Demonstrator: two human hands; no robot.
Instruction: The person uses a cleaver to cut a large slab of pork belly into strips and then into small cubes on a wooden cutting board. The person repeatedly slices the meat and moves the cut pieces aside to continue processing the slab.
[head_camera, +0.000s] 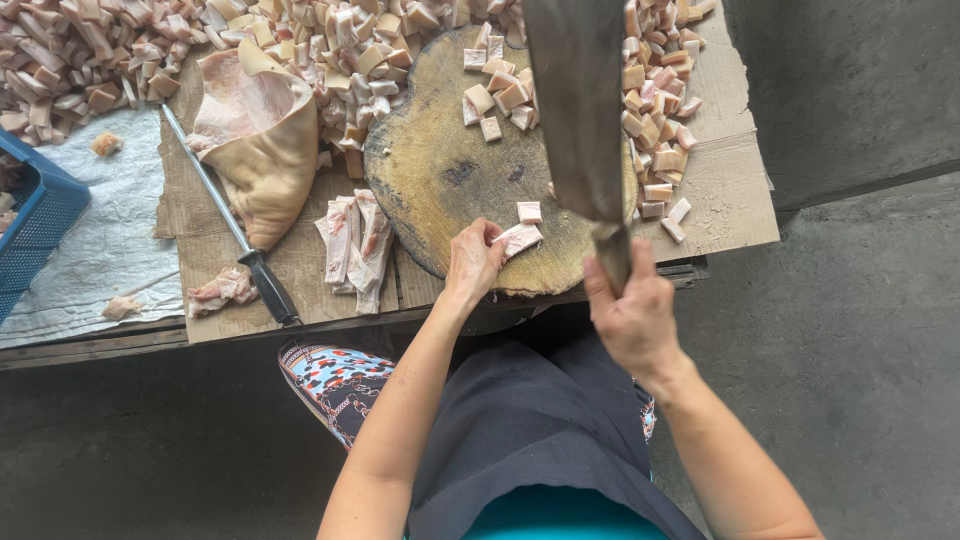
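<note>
At the far left we see the corner of a blue crate on a pale sheet; above it a heap of cut cubes of pork skin and fat spreads along the top edge; beside the sheet lies flattened cardboard with a sharpening steel laid slantwise across it, its dark handle toward us; just right of the steel a large uncut slab of skin rests folded; near it a small stack of cut strips waits at the rim of the round wooden chopping block.

On the near edge of the block lies the strip of pork skin we are working; we judge it light, soft and limp, greasy enough to slide under pressure, so it is best pinned flat from the end away from the blade with fingertips tucked back. Our left hand does about that; its fingers are curled narrow and press the strip's near end against the wood, touching it and not lifting it. One loose cube sits just beyond the strip; more cubes lie at the top of the block.

To the right our right hand is wrapped tightly round the handle of a broad cleaver; the blade is raised above the block, flat face toward us, and looks heavy and stiff; it hangs apart from the strip. Further right more cubes pile on the cardboard; past its edge lies bare grey floor.
</note>
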